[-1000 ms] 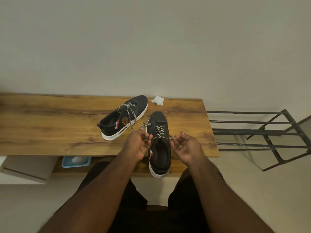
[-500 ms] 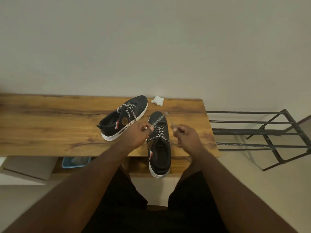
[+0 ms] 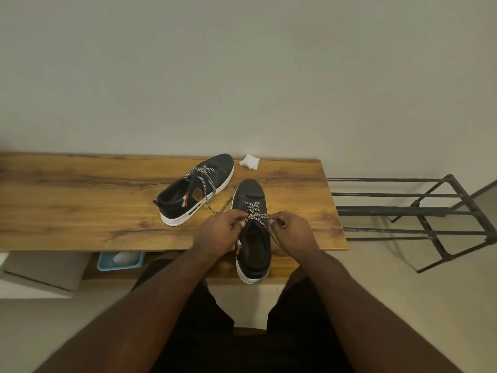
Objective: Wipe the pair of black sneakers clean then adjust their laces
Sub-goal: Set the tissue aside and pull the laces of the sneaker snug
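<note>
- Wooden bench (image 3: 80,205) against a plain wall; metal rack (image 3: 419,211) beside it.
- Near sneaker (image 3: 251,238) overhangs the front edge; a hard pull could tip it off.
- Far sneaker (image 3: 196,189) lies tilted, lace trailing.
- Left hand (image 3: 217,232) and right hand (image 3: 293,232) each pinch the lace (image 3: 258,216); uneven tension risks slippage.

I see a wooden desk (image 3: 80,200) set against a plain pale wall (image 3: 242,71), a dark metal rack (image 3: 419,211) just right of the desk on the beige floor (image 3: 403,305), and a blue tray (image 3: 103,266) beneath the desk.
</note>
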